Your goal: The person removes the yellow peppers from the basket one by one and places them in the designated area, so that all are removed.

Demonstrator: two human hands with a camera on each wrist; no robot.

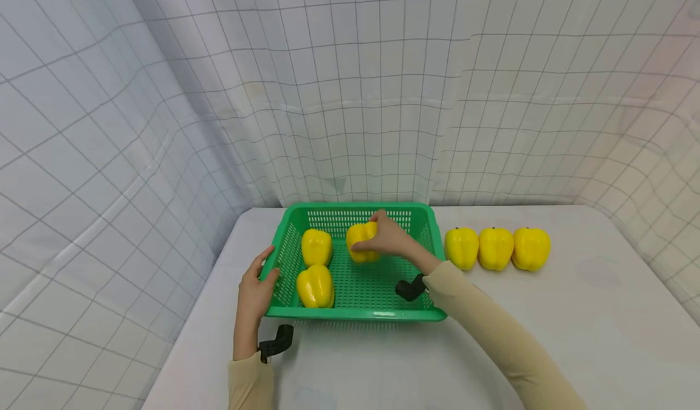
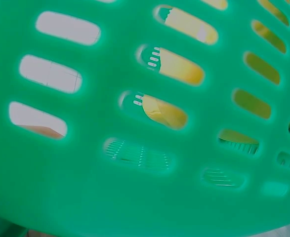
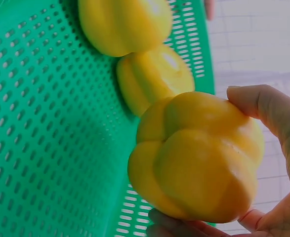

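My right hand (image 1: 389, 237) holds a yellow bell pepper (image 1: 358, 235) between thumb and fingers, inside the green plastic basket (image 1: 355, 314). In the right wrist view this pepper (image 3: 199, 158) shows its lobed bottom, thumb on one side and fingers on the other. Along the basket's left side, my left hand (image 1: 256, 291) grips the rim, thumb over the edge. Two more yellow bell peppers, an upper one (image 1: 316, 247) and a lower one (image 1: 316, 287), lie against each other in the left part of the basket. Up close, the left wrist view is filled by the basket's slotted wall (image 2: 85, 177).
Just right of the basket, three yellow bell peppers stand in a row on the white table (image 1: 574, 325): a left one (image 1: 461, 249), a middle one (image 1: 496, 249) and a right one (image 1: 531, 249). White gridded curtains (image 1: 355, 94) hang behind and at both sides.
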